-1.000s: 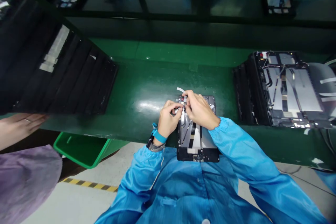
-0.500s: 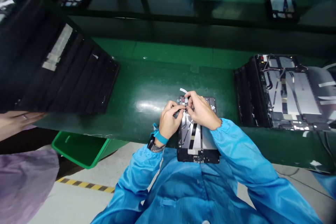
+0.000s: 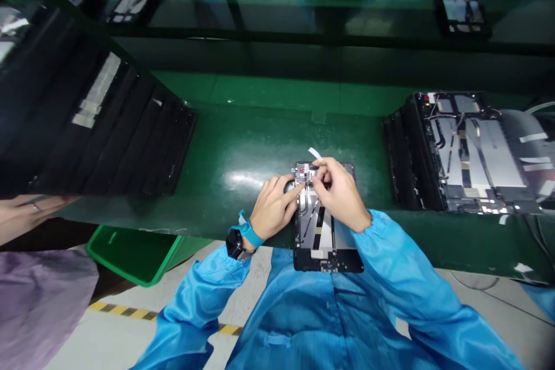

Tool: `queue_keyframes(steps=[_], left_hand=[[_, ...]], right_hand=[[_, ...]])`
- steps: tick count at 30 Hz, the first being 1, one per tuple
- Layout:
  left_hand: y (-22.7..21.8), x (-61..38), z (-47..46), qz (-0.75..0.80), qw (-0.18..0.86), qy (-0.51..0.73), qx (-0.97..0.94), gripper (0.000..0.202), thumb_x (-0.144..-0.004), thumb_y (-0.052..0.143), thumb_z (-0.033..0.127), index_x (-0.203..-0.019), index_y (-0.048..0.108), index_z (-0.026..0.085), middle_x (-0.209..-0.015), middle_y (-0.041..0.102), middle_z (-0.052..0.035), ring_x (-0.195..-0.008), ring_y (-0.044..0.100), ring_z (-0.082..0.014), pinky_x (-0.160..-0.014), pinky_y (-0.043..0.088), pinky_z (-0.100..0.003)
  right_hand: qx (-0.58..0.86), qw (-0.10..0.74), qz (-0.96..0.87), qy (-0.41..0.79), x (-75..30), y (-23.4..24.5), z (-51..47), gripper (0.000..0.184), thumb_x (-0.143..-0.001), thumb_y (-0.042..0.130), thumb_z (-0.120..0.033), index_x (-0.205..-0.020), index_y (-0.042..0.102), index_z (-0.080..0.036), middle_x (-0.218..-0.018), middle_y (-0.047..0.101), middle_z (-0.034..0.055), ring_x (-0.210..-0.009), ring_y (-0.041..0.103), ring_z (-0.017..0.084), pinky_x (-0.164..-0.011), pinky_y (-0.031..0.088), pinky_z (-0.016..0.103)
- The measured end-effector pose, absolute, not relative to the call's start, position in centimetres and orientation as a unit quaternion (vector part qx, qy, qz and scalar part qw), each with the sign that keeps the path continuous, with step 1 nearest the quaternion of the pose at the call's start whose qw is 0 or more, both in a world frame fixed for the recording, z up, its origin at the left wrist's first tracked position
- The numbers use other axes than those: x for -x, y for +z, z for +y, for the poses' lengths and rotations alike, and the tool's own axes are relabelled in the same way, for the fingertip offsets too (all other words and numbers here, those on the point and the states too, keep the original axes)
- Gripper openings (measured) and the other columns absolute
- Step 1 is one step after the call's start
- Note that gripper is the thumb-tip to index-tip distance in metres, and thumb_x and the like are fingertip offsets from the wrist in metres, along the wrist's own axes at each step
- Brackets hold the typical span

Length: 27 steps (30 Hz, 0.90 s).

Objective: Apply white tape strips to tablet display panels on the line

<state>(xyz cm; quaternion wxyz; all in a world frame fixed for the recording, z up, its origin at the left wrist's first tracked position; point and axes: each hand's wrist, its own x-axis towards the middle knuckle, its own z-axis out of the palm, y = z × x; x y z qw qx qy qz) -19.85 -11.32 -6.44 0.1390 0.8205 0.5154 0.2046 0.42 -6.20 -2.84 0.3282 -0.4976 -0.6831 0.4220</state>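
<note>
An opened tablet-like device (image 3: 309,231) lay at the worktop's (image 3: 243,133) near edge, 2 hands on it.

Its lower end overhung that edge, silver plates and dark ribbon strips facing up. The left hand (image 3: 271,208) was unclenched, fingers extended, the index fingertip touching the device's upper left corner area. The right hand (image 3: 343,193) had its thumb and index finger bent together just beside that fingertip; a white strip (image 3: 315,154) stuck out by the index finger, but whether it was grasped I could not tell. Toward the worktop's right edge stood a stack of opened devices (image 3: 485,153); toward its left edge, a taller black stack (image 3: 139,127), with a co-worker's hand (image 3: 41,206) near its base. Below the near edge sat a green bin (image 3: 130,245).
</note>
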Motion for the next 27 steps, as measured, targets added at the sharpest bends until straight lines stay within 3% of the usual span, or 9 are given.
queue_keyframes(steps=[4, 6, 12, 17, 27], left_hand=[[-6.8, 20.9, -10.6, 0.486, 0.179, 0.241, -0.821, 0.047, -0.099, 0.053, 0.017, -0.142, 0.067, 0.031, -0.147, 0.057, -0.013, -0.134, 0.05, -0.0333, -0.106, 0.048, -0.055], [-7.0, 21.3, -10.4, 0.474, 0.194, 0.251, -0.821, 0.049, -0.098, 0.054, 0.015, -0.141, 0.067, 0.032, -0.15, 0.056, -0.0117, -0.138, 0.048, -0.033, -0.11, 0.046, -0.057], [-7.0, 22.4, -9.4, 0.427, 0.208, 0.235, -0.848, 0.06, -0.091, 0.049, 0.006, -0.144, 0.065, 0.031, -0.165, 0.047, -0.0091, -0.151, 0.039, -0.0333, -0.118, 0.041, -0.061], [-6.4, 23.1, -8.2, 0.387, 0.227, 0.214, -0.868, 0.07, -0.085, 0.048, 0.002, -0.146, 0.062, 0.032, -0.172, 0.038, -0.0056, -0.161, 0.03, -0.034, -0.121, 0.037, -0.065], [-5.5, 23.8, -7.2, 0.349, 0.228, 0.153, -0.896, 0.05, -0.092, 0.055, 0.008, -0.137, 0.069, 0.026, -0.173, 0.036, -0.0108, -0.16, 0.032, -0.0382, -0.12, 0.037, -0.069]], right_hand=[[0.452, 0.342, -0.407, 0.717, -0.7, -1.5, -9.5, 0.037, -0.095, 0.067, -0.04, -0.126, 0.061, -0.022, -0.072, 0.062, -0.0029, -0.055, 0.046, 0.013, -0.054, 0.033, 0.028], [0.426, 0.34, -0.312, 0.778, -0.3, -1.7, -10.8, 0.044, -0.092, 0.07, -0.042, -0.13, 0.062, -0.022, -0.074, 0.066, -0.0015, -0.052, 0.046, 0.011, -0.05, 0.03, 0.027], [0.393, 0.366, -0.231, 0.811, 0.8, -3.2, -11.6, 0.045, -0.091, 0.071, -0.038, -0.132, 0.065, -0.021, -0.08, 0.072, 0.0026, -0.057, 0.055, 0.013, -0.052, 0.038, 0.026], [0.38, 0.35, -0.213, 0.829, 0.9, -2.9, -10.8, 0.046, -0.094, 0.064, -0.044, -0.132, 0.063, -0.019, -0.081, 0.073, 0.0049, -0.058, 0.059, 0.016, -0.054, 0.043, 0.029], [0.343, 0.309, -0.164, 0.872, 1.6, -1.3, -9.9, 0.042, -0.097, 0.051, -0.05, -0.125, 0.062, -0.021, -0.096, 0.077, 0.0081, -0.065, 0.064, 0.019, -0.069, 0.051, 0.037]])
